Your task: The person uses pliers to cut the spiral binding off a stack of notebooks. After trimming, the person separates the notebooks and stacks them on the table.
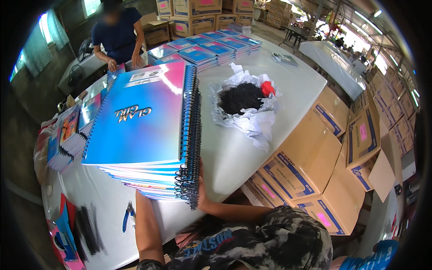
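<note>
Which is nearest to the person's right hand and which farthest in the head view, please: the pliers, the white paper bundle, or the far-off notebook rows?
From the right hand:
1. Pliers, lower left.
2. Paper bundle, mid-table, right.
3. Notebook rows, far end.

A notebook packing and binding workshop inside a warehouse shed.

A large white work table (pixel 270 90) anchors the space. On it rise a tall stack of spiral-bound notebooks (pixel 148 135) with blue-to-pink covers, and at its far end rows of lower notebook piles (pixel 211 47). Loose black binding coils (pixel 90 229) and blue-handled pliers (pixel 128 217) lie near its close edge. Printed cardboard cartons (pixel 315 162) crowd the floor to the right of the table, and more cartons (pixel 193 13) are stacked beyond its far end. A co-worker (pixel 118 33) stands at the table's far left corner. Beyond the table on the right, a second white table (pixel 333 60) sits under a roof with strip lights (pixel 369 20).
</note>
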Demonstrator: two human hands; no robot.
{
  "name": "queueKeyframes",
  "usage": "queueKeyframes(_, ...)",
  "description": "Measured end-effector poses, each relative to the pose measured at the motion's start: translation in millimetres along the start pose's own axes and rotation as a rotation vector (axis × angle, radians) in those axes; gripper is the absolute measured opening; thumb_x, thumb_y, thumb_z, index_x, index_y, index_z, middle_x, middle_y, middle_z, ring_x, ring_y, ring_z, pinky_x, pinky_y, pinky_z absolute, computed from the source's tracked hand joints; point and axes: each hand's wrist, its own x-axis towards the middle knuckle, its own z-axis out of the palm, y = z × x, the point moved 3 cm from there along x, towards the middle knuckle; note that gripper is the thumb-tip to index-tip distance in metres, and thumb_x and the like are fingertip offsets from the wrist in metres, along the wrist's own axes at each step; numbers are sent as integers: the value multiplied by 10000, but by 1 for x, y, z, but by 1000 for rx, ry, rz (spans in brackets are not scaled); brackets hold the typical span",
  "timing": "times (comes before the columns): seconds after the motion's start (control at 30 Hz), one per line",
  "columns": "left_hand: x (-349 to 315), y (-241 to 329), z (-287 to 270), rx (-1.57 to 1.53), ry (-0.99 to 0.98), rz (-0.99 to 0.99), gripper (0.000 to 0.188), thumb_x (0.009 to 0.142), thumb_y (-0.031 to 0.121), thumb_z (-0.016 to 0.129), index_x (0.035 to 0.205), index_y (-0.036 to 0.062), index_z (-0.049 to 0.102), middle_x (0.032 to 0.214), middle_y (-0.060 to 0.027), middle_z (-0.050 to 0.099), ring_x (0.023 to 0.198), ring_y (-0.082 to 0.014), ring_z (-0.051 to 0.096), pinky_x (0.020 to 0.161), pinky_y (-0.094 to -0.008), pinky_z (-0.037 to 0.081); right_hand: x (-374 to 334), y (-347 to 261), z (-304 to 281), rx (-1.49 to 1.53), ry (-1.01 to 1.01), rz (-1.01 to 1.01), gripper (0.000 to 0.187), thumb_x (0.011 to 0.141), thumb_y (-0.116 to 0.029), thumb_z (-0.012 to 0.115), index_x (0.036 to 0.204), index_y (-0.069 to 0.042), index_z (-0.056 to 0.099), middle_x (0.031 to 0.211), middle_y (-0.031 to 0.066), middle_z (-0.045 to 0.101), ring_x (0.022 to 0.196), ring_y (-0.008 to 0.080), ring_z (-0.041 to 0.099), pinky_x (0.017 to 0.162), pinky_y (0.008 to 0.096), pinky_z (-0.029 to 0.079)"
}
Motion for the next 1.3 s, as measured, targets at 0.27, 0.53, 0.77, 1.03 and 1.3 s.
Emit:
queueKeyframes(0.27,-10,0,-9,-20,17,7,357,919,420,430,1077,110,509,1023,-68,584,991,-203,551,871,-427,459,-19,27,-46,130,-63,304,656,969,-360,363,1465,-100,23,1399,100,316,1198,173,427,976,327,404)
queueKeyframes(0.53,-52,4,-33,-4,73,48,343,918,416,434,1057,115,521,1002,-64,592,978,-199,556,862,-427,463,13,14,-41,-856,-71,-69,682,963,-461,189,1429,14,40,1504,188,17,1394,297,-4,1125,379,17)
queueKeyframes(0.77,-128,-3,-16,85,509,297,544,951,422,367,1338,40,377,1334,-118,439,1202,-247,444,1016,-389,343,135,-5,-76,-567,-47,317,576,988,-410,246,1321,32,407,1341,170,453,1228,225,415,1068,317,246)
queueKeyframes(1.03,-198,-98,84,340,427,379,691,959,508,280,1470,111,38,1530,-85,54,1401,-227,69,1135,-365,40,187,5,-76,-778,-454,113,436,999,-307,271,1220,-19,514,1187,157,564,1073,228,515,975,342,362)
queueKeyframes(1.3,-198,-60,69,9,286,24,803,862,671,314,1456,150,173,1481,-94,230,1333,-309,267,1088,-500,222,115,-10,-93,-327,-114,669,514,977,-458,249,1341,-115,366,1305,65,448,1143,153,433,994,342,330)
